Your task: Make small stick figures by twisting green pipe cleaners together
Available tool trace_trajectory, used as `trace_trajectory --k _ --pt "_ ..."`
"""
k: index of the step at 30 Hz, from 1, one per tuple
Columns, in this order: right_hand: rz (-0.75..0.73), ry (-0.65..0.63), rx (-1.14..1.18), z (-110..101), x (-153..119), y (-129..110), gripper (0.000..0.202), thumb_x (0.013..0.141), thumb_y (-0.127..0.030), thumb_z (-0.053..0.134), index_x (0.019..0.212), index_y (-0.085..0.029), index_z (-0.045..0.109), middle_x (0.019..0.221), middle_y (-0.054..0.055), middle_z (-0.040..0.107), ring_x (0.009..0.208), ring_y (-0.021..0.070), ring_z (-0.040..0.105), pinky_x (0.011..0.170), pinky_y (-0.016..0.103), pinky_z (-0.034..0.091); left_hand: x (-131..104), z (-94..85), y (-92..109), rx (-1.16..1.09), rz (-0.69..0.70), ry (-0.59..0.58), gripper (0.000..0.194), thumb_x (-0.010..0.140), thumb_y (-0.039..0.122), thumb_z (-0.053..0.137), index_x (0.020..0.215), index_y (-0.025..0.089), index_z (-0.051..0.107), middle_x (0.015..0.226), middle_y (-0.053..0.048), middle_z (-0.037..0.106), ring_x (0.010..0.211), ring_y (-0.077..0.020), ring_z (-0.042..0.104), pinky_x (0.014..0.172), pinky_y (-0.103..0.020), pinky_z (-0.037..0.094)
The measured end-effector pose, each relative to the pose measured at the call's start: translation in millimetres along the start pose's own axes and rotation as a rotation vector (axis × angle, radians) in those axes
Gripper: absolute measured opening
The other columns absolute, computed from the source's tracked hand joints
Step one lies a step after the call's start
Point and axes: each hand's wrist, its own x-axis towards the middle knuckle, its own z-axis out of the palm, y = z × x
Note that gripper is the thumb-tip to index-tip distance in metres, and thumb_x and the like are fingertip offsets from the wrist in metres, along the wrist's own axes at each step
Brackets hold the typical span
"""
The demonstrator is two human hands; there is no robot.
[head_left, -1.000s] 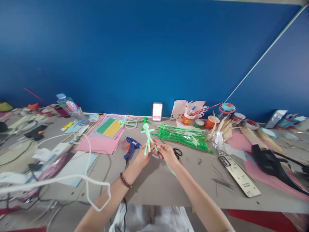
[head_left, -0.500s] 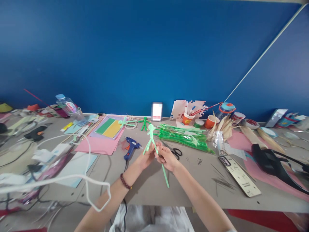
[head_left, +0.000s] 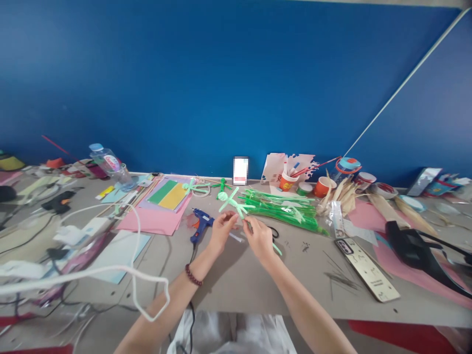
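Observation:
A light green pipe-cleaner figure (head_left: 231,200) is held up in front of me, its round head toward the left. My left hand (head_left: 224,227) has its fingers closed at the figure's lower side. My right hand (head_left: 259,236) pinches the figure's lower right end; a light green stem (head_left: 277,249) shows beyond that hand. Behind them a dark green figure (head_left: 222,186) stands near the wall, and another light green figure (head_left: 193,186) lies on the coloured sheets. Green pipe cleaners in a clear bag (head_left: 282,209) lie to the right.
A blue glue gun (head_left: 201,225) lies left of my hands, scissors (head_left: 274,233) partly behind my right hand. A phone (head_left: 240,170) stands at the wall; a patterned phone (head_left: 367,269) lies at right. A white cable (head_left: 134,275) loops across the left.
The figure has tilted, its head swinging left and down. My hands have moved slightly apart, and the long stem that hung down between them now shows right of my right hand.

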Motion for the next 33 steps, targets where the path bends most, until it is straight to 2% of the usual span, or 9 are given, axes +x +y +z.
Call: trace_trajectory --k 3,6,12,17,20,22,27,30,33 --pt "-0.072 -0.032 -0.034 1 -1 -1 0.026 0.093 -0.026 0.04 0.088 -0.017 0.064 0.074 0.007 0.068 0.067 0.0174 0.063 0.058 0.025 0.039 1 -1.1 0 -0.005 -0.02 -0.073 0.03 0.059 0.037 0.076 0.073 0.013 0.065 0.069 -0.002 0.06 0.062 -0.0121 0.054 0.06 -0.025 0.045" --pt "-0.019 -0.078 0.077 -1 0 -4 0.026 0.092 -0.028 0.04 0.091 -0.018 0.064 0.077 0.006 0.069 0.067 0.0167 0.062 0.06 0.025 0.04 2 -3.8 -2 -0.036 -0.016 -0.103 0.026 0.06 0.035 0.076 0.068 0.014 0.063 0.066 0.0 0.059 0.059 -0.0099 0.052 0.06 -0.024 0.043" --pt "0.288 -0.235 0.608 -2 7 -8 0.027 0.088 -0.037 0.046 0.078 -0.018 0.061 0.07 0.003 0.064 0.06 0.014 0.055 0.058 0.025 0.041 1 -4.9 -1 -0.177 -0.024 -0.23 0.026 0.063 0.036 0.074 0.068 0.015 0.059 0.067 0.001 0.056 0.058 -0.0083 0.048 0.057 -0.022 0.04" --pt "0.704 -0.551 1.285 0 8 -12 0.036 0.075 -0.051 0.061 0.069 -0.018 0.049 0.057 -0.004 0.048 0.039 0.0041 0.024 0.037 0.018 0.017 -4 -4.1 1 -0.29 -0.193 -0.354 0.031 0.062 0.041 0.075 0.073 0.017 0.059 0.054 0.003 0.051 0.048 -0.0097 0.047 0.052 -0.024 0.04" --pt "0.787 -0.748 1.534 -3 6 -13 0.035 0.071 -0.044 0.068 0.067 -0.018 0.045 0.056 -0.007 0.039 0.041 0.0032 0.016 0.037 0.017 0.01 -6 -6.7 2 -0.33 -0.223 -0.355 0.033 0.055 0.038 0.079 0.071 0.016 0.061 0.062 0.0 0.056 0.054 -0.0105 0.05 0.055 -0.024 0.041" --pt "0.791 -0.764 1.574 -3 6 -13 0.033 0.071 -0.042 0.069 0.069 -0.017 0.046 0.057 -0.007 0.039 0.042 0.0032 0.016 0.037 0.017 0.009 -6 -7.8 2 -0.322 -0.234 -0.375 0.032 0.057 0.039 0.079 0.072 0.016 0.062 0.065 -0.001 0.058 0.057 -0.0113 0.052 0.057 -0.024 0.042" --pt "0.679 -0.48 1.222 1 9 -7 0.036 0.075 -0.052 0.06 0.071 -0.017 0.051 0.06 -0.003 0.051 0.04 0.0045 0.027 0.038 0.018 0.018 0 -5.8 0 -0.22 -0.139 -0.347 0.025 0.07 0.038 0.07 0.077 0.015 0.064 0.06 0.0 0.056 0.055 -0.0102 0.05 0.059 -0.024 0.041" --pt "0.412 -0.264 0.742 2 10 -2 0.031 0.084 -0.047 0.05 0.075 -0.018 0.056 0.065 0.001 0.06 0.049 0.0102 0.046 0.047 0.022 0.034 3 -4.7 -3 -0.121 -0.089 -0.223 0.024 0.066 0.035 0.073 0.077 0.015 0.065 0.066 0.0 0.058 0.057 -0.0091 0.05 0.061 -0.023 0.04" --pt "0.103 -0.148 0.257 1 7 1 0.029 0.091 -0.035 0.04 0.078 -0.017 0.059 0.07 0.005 0.063 0.063 0.0153 0.057 0.058 0.024 0.039 4 -5.3 -4 -0.015 -0.05 -0.14 0.025 0.062 0.035 0.075 0.075 0.015 0.067 0.072 -0.001 0.062 0.06 -0.0095 0.051 0.061 -0.022 0.039"
